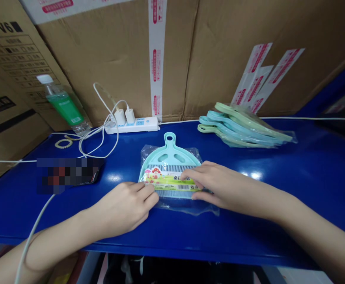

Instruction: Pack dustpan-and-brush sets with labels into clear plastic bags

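A light-blue dustpan (176, 150) lies flat on the table in a clear plastic bag (184, 206), its handle with a hole pointing away from me. A brush (172, 194) with grey-blue bristles lies across it, partly under a colourful paper label (163, 181). My left hand (131, 203) is closed at the bag's lower left edge, its fingertips mostly hidden. Over the right side of the set rests my right hand (209, 183), fingers on the label, with the thumb apart from them near the brush's lower edge.
Several bagged green and blue dustpans (240, 126) are stacked at the back right. At the back left are a power strip (142, 124) with white cables, a bottle (66, 106) of green drink and a beaded bracelet (63, 143). Cardboard boxes (116, 51) line the blue table's (249, 232) rear.
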Action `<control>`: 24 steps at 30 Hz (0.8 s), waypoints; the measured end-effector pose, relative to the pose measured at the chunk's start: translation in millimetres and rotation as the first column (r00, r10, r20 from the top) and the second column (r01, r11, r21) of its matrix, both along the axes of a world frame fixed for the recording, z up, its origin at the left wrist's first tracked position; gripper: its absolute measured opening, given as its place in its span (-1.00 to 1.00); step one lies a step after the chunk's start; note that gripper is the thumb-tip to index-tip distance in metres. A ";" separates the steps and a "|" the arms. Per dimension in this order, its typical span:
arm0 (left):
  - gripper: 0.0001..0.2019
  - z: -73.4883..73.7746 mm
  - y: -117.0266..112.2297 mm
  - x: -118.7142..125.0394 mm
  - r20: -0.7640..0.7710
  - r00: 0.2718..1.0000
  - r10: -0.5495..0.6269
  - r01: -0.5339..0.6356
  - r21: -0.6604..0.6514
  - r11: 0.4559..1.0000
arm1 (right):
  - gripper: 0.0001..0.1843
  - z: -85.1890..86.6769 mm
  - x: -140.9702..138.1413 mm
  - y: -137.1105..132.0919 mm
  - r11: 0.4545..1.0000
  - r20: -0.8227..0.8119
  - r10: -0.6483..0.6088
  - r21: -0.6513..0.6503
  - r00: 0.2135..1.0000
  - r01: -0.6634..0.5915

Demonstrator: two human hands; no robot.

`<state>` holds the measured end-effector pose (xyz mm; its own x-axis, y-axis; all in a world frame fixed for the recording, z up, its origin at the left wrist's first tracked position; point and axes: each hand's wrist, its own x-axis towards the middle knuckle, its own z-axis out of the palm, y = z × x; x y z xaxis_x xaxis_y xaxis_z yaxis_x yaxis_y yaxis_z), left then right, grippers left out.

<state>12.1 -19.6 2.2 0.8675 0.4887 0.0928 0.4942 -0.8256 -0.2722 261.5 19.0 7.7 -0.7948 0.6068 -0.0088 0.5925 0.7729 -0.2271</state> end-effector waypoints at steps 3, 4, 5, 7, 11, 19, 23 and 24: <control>-0.95 0.0 -0.5 0.2 -0.004 1.000 -0.004 0.004 0.004 1.000 | -0.71 0.2 0.1 0.1 1.000 0.002 -0.002 -0.002 1.000 0.002; -0.95 0.0 -0.8 0.2 -0.007 1.000 -0.004 0.004 0.004 1.000 | -0.71 0.2 0.3 0.1 1.000 0.000 -0.002 -0.001 1.000 0.002; -0.94 0.1 -1.1 0.3 -0.009 1.000 -0.003 0.003 0.003 1.000 | -0.71 0.3 0.4 0.0 1.000 -0.003 -0.003 0.004 1.000 0.003; -0.94 0.1 -1.3 0.4 -0.012 1.000 -0.005 0.005 0.001 1.000 | -0.70 0.4 0.6 -0.2 1.000 -0.010 -0.003 0.016 1.000 0.004; -0.94 -0.4 -0.8 0.3 -0.012 1.000 -0.011 0.011 0.012 1.000 | -0.71 0.9 0.4 -0.7 1.000 -0.004 0.004 0.022 1.000 -0.004; -0.95 -0.3 -0.3 1.2 -0.026 0.999 -0.019 0.019 0.019 1.000 | -0.71 1.3 0.7 -2.0 0.999 0.010 0.000 0.041 1.000 0.000; -0.94 -1.3 0.5 1.1 -0.014 1.000 -0.027 0.027 0.028 0.999 | -0.71 2.7 0.0 -3.6 0.999 0.023 0.001 0.049 1.000 -0.002; -0.94 -1.8 0.5 1.0 -0.012 1.000 -0.025 0.026 0.028 0.999 | -0.71 2.9 -0.1 -3.8 0.999 0.023 0.001 0.053 1.000 -0.003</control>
